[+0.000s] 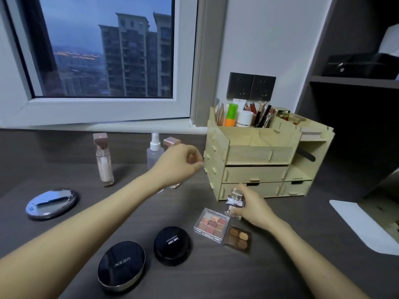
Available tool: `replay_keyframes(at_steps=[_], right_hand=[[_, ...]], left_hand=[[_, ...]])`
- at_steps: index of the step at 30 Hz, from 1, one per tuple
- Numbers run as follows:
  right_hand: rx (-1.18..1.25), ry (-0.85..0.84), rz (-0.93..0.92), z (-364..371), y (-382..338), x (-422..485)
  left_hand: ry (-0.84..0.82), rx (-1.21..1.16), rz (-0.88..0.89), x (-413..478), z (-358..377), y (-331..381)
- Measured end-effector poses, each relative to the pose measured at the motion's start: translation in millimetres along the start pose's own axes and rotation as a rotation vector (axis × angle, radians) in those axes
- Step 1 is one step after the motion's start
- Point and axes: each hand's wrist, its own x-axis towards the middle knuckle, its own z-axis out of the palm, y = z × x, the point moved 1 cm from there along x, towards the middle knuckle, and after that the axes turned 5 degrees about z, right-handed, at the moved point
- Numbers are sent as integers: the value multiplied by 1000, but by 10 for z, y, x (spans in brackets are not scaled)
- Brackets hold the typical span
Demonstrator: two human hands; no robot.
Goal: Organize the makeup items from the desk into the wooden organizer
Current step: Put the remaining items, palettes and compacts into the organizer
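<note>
Nearest, between the two forearms, lies a round black compact marked AGE20'S [121, 265], flat on the dark brown wood-grain desk [64, 152]. The pale plywood organizer [257, 155] stands beyond both hands, its top compartments crowded with tubes and pencils and its lower drawers pushed in. A round silver mirror [51, 203] lies well out to the left of the left forearm. A smaller round black compact [172, 244] sits between the forearms, just beyond the first. A tall clear bottle with a rose cap [103, 160] stands left of the left hand [181, 160], whose fingers are curled in just beside the organizer's left wall; blur hides whether they pinch anything. A clear spray bottle with a white pump [154, 152] and a second rose-capped bottle [171, 142] stand behind that hand. The right hand [255, 209] grips a small clear perfume bottle with a bow [234, 201] in front of the bottom drawers. Just left of that hand lies a clear nine-pan eyeshadow palette [211, 225], with a small brown four-pan palette [238, 238] touching it.
</note>
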Motion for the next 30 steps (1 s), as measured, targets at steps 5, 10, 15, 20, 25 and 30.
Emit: replay_keyframes(at_steps=[5, 10, 15, 20, 25, 30], right_hand=[[87, 143, -39, -288, -86, -77], [272, 492, -162, -1198, -283, -39], [292, 859, -179, -2057, -363, 457], [294, 944, 33, -2523, -102, 1256], [230, 896, 157, -2618, 188, 1892], [131, 865, 255, -2603, 343, 2214]], left_hand=[[-2, -53, 69, 186, 111, 93], [84, -79, 150, 578, 230, 236], [132, 112, 410, 1191, 351, 439], [106, 185, 402, 1695, 628, 383], [240, 239, 357, 1916, 799, 284], [122, 174, 413, 1924, 833, 217]])
